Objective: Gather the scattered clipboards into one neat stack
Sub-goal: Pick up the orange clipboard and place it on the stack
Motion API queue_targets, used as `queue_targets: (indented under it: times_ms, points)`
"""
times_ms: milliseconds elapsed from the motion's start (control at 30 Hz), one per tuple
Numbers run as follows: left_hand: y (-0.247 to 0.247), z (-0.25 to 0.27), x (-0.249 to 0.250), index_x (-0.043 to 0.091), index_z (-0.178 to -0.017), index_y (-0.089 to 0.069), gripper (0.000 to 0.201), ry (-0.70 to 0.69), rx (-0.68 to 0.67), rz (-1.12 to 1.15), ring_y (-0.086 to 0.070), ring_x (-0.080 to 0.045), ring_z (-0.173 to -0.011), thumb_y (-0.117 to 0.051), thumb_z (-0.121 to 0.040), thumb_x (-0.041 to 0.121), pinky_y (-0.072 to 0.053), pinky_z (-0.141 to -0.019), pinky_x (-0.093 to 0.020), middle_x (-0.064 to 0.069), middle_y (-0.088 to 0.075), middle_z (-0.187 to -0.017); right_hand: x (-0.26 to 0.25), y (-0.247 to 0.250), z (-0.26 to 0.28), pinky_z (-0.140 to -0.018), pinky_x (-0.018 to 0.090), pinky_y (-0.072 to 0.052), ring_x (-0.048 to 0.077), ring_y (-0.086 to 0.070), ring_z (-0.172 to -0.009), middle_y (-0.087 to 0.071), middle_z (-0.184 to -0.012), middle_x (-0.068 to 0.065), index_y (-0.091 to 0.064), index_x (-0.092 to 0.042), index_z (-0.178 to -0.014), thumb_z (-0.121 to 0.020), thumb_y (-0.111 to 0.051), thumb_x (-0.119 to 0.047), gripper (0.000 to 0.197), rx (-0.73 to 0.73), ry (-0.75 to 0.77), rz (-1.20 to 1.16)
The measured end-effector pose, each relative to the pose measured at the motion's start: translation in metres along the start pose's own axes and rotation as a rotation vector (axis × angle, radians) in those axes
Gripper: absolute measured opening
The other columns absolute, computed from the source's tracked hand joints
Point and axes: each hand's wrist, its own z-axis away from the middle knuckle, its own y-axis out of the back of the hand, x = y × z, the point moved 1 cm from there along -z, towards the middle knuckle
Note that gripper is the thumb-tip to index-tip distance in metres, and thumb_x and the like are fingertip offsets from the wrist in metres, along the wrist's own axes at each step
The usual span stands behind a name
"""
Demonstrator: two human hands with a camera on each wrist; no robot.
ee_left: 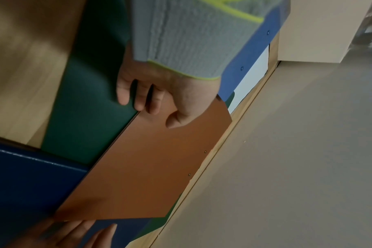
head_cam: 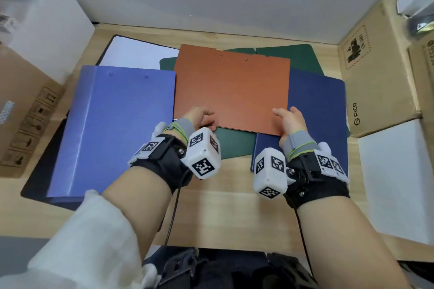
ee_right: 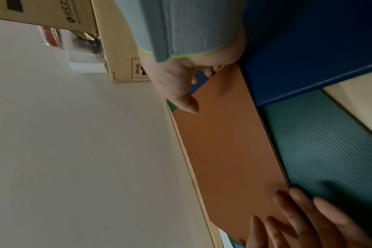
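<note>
- Holding the flat rust-orange clipboard (head_cam: pixel 231 89) by its near edge, both hands grip it at once: the left hand (head_cam: pixel 199 118) pinches the near-left corner with the thumb on top and fingers curled under, and the right hand (head_cam: pixel 290 122) pinches the near-right corner the same way.
- The orange board lies straight ahead of the hands, stretching away toward the far edge of the tabletop, with its two rivets at the far end; both hands are equally near, so the coming shift looks like a two-handed one.
- Under it sits a dark green ribbed clipboard (head_cam: pixel 234 145), showing at the near side and again behind the far edge; the orange board's right edge overlaps a dark navy folder-style clipboard (head_cam: pixel 317 105) toward the right edge of the tabletop.
- Just to its left, close to or touching its left edge, lies a lighter periwinkle-blue clipboard (head_cam: pixel 112 129) with two rivets, long axis running near to far, resting on a black-edged board carrying white paper (head_cam: pixel 133 54) near the far-left corner.
- My judgement: the pile is not yet squared, and the orange board needs its edges lined up over the green one.
- The light wooden tabletop (head_cam: pixel 230 213) meets a pale grey wall at its far edge.
- Brown cardboard boxes (head_cam: pixel 380 73) crowd the right edge, a white box (head_cam: pixel 54 28) and more cardboard the left.
</note>
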Motion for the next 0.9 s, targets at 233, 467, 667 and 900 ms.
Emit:
queue_targets:
  times_ms: [233, 467, 667, 900]
  points:
    - [0.002, 0.0, 0.002, 0.006, -0.117, -0.046, 0.032, 0.037, 0.012, 0.017, -0.048, -0.02, -0.066, -0.051, -0.09, 0.023, -0.046, -0.069, -0.035, -0.006, -0.051, -0.099, -0.01, 0.008, -0.002, -0.104, 0.041, -0.043, 0.027, -0.06, -0.109, -0.059, -0.127, 0.013, -0.045, 0.003, -0.135, -0.084, -0.062, -0.004, 0.054, 0.046, 0.06, -0.101]
    - [-0.001, 0.019, 0.032, 0.018, -0.105, -0.043, 0.026, -0.1, 0.004, -0.051, -0.049, -0.018, -0.069, -0.057, -0.085, 0.026, -0.048, -0.061, -0.036, -0.001, -0.041, -0.08, -0.059, 0.009, 0.024, -0.064, 0.02, -0.054, -0.002, -0.062, -0.05, -0.068, -0.05, -0.016, -0.066, -0.017, -0.074, -0.082, -0.059, 0.007, 0.026, -0.168, 0.372, -0.233]
    - [0.001, 0.059, 0.072, 0.025, -0.097, -0.051, 0.027, -0.166, -0.277, 0.002, -0.06, -0.024, -0.089, -0.051, -0.086, 0.05, -0.055, -0.074, -0.039, -0.005, -0.053, -0.097, -0.101, 0.021, 0.064, -0.066, 0.025, -0.057, 0.005, -0.065, -0.054, -0.071, -0.055, -0.01, -0.069, -0.018, -0.072, -0.078, -0.06, 0.008, 0.028, -0.283, 0.557, -0.371]
    - [0.03, 0.098, 0.119, 0.009, -0.152, 0.01, 0.113, -0.279, -0.488, 0.379, -0.024, -0.063, -0.133, -0.025, -0.074, 0.083, -0.044, -0.09, -0.067, -0.035, 0.003, -0.155, -0.109, 0.025, 0.089, -0.064, 0.022, -0.058, 0.004, -0.068, -0.06, -0.074, -0.063, -0.011, -0.078, -0.023, -0.068, -0.078, -0.061, 0.008, 0.037, -0.485, 0.709, -0.184]
